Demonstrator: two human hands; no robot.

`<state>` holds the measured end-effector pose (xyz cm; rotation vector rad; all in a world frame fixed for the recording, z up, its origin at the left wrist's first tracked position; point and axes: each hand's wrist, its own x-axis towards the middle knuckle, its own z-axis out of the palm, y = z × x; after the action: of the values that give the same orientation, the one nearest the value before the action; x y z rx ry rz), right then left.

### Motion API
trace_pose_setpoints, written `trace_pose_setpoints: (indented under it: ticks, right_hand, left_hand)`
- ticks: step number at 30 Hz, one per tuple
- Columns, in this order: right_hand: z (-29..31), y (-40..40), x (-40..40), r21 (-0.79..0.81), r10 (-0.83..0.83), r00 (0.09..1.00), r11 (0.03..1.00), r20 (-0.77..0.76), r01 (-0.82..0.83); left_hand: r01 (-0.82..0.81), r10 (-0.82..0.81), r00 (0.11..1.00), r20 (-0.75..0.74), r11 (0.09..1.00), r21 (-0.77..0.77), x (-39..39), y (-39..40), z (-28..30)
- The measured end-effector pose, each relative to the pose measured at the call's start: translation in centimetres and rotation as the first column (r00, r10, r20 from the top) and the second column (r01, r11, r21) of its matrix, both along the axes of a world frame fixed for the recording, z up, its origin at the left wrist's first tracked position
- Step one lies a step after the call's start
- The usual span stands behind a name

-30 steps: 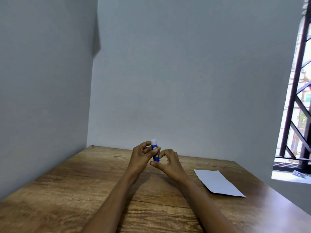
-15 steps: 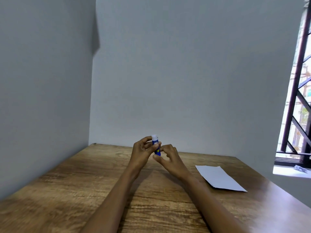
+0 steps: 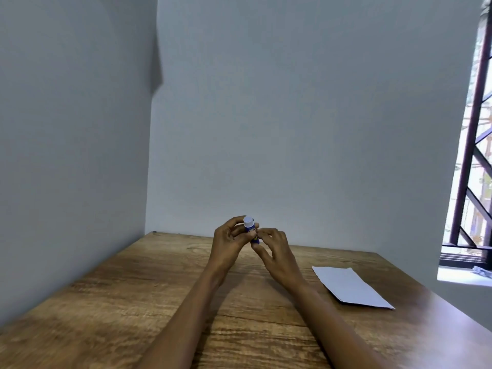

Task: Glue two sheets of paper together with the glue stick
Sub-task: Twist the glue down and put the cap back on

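Note:
A small blue glue stick [image 3: 250, 228] with a white cap stands upright between both hands, above the wooden table [image 3: 149, 294]. My left hand [image 3: 229, 243] wraps its upper part, fingers just below the cap. My right hand [image 3: 274, 249] pinches the blue lower end with thumb and fingertips. The cap is on. White paper [image 3: 348, 286] lies flat on the table to the right of my right forearm; I cannot tell whether it is one sheet or two stacked.
Grey walls close the table in at the left and back. A window with dark metal bars [image 3: 471, 182] and a sill is at the right, beyond the table's right edge.
Both hands with the glue stick have risen slightly and the view has tilted. My right fingers have shifted on the stick's lower end. The paper has not moved.

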<state>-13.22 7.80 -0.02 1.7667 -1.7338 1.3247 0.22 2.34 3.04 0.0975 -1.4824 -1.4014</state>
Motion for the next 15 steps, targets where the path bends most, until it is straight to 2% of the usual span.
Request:
trace_pose_setpoints:
  ticks: [2, 7, 12, 15]
  right_hand:
    - [0.24, -0.06, 0.15, -0.012, 0.008, 1.0, 1.0, 0.004, -0.008]
    - [0.46, 0.18, 0.16, -0.109, -0.198, 0.98, 0.974, 0.002, 0.197]
    - [-0.08, -0.01, -0.09, -0.037, -0.031, 0.999, 0.999, 0.01, 0.031]
    - [0.12, 0.11, -0.27, -0.044, -0.04, 0.999, 0.998, 0.016, 0.04]
  left_hand:
    - [-0.003, 0.003, 1.0, -0.008, 1.0, 0.006, 0.12, -0.11, 0.02]
    - [-0.004, 0.005, 0.999, 0.041, 1.0, -0.031, -0.3, 0.37, -0.23]
    - [-0.019, 0.021, 0.999, 0.034, 0.999, -0.051, -0.12, 0.0, -0.16]
    - [-0.016, 0.019, 0.999, 0.049, 0.998, -0.057, -0.14, -0.01, -0.21]
